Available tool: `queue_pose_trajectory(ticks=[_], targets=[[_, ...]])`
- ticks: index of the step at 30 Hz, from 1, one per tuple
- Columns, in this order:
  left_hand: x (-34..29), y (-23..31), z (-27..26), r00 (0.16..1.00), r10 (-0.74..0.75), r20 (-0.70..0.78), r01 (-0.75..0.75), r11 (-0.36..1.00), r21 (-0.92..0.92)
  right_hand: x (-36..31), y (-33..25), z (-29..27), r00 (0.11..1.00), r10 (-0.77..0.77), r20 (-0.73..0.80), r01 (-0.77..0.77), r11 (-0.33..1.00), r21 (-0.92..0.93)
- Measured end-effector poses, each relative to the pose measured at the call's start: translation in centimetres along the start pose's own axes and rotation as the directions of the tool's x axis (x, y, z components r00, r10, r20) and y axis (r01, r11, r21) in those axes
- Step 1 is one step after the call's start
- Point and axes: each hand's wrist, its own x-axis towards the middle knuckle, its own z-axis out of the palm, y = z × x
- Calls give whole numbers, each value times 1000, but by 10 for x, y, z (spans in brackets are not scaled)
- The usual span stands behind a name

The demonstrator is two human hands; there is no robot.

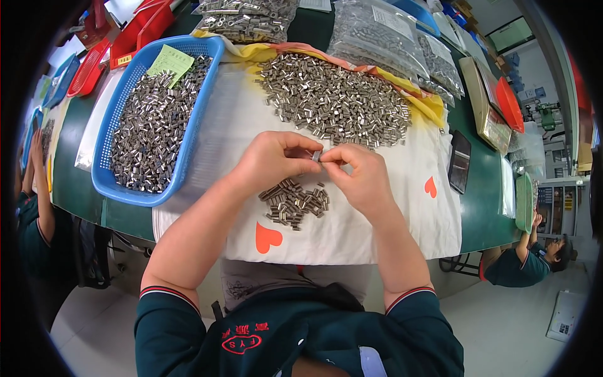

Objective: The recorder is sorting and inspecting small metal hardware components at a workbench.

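My left hand [276, 160] pinches a small silvery metal sleeve [316, 156] between thumb and index finger over the white cloth. My right hand [361, 176] meets it there, its thumb and index fingertips closed right beside the sleeve; whatever they grip is hidden. Just below the hands lies a small pile of short metal sleeves [294, 202]. Beyond them spreads a much larger heap of the same kind of sleeves [336, 97] on the cloth.
A blue plastic basket [103, 151] of metal sleeves with a yellow-green slip [171, 63] stands left. Clear bags of metal parts [377, 38] lie at the back. A dark phone [460, 161] rests right on the green table [433, 234]. Co-workers [518, 267] sit on both sides.
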Motion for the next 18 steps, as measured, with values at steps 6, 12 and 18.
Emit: queue_pose_trajectory(ticks=[6,12,18], targets=[[1,1,0,999,17,49,-14,998,-56,-1,3,-2,999,42,3,-42,992,121],[-4,2,-1,983,55,172,-55,998,-1,8,19,-17,938,223,267,-279,940,197],[-4,5,5,967,50,250,-106,971,216,14,38,-17,993,67,-98,-79,990,-119]])
